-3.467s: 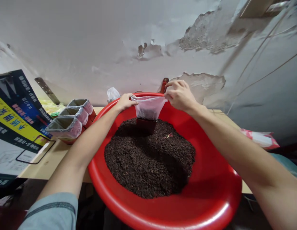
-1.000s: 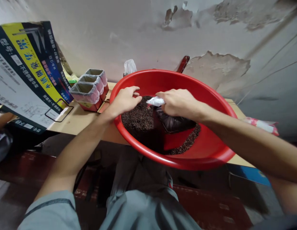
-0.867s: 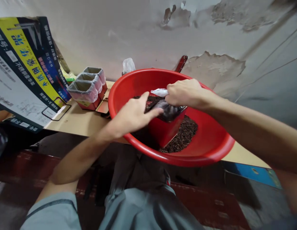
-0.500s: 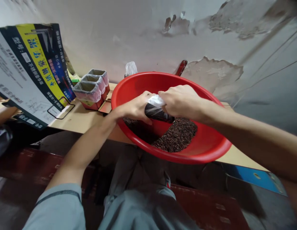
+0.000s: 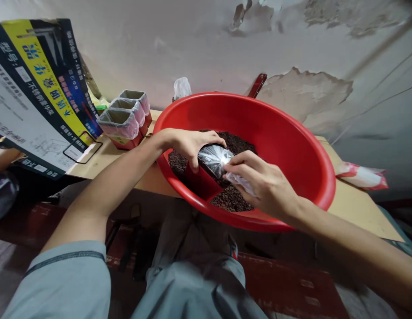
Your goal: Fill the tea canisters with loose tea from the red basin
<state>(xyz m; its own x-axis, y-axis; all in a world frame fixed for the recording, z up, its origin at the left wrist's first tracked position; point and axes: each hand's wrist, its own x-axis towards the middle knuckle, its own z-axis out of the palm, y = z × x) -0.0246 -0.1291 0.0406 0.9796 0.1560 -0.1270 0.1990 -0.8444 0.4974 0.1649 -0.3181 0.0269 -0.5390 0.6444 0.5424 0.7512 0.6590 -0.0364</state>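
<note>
A clear plastic bag [image 5: 213,158] with dark contents sits over a large red basin [image 5: 288,146], its mouth gathered to a neck. My left hand [image 5: 192,145] wraps around the bag's far left side, thumb toward me. Fingers of my right hand [image 5: 264,177] are closed on the gathered neck, and loose plastic hangs below them. Under the bag is a red flat-sided surface [image 5: 206,180]; whether it is a tin around the bag or the basin I cannot tell. Dark brown grains [image 5: 234,199] lie in the basin.
Several red tins [image 5: 121,141] lined with plastic stand left of the basin on the wooden table [image 5: 152,184]. A printed cardboard box [image 5: 42,97] rises farther left, beside another person's arm [image 5: 6,157]. A red-and-white packet [image 5: 362,175] lies right; a red handle [image 5: 258,85] leans behind.
My right hand has moved down and toward me, drawing the bag's neck along with it. The bag has tilted, so its gathered top now faces me. My view has shifted slightly.
</note>
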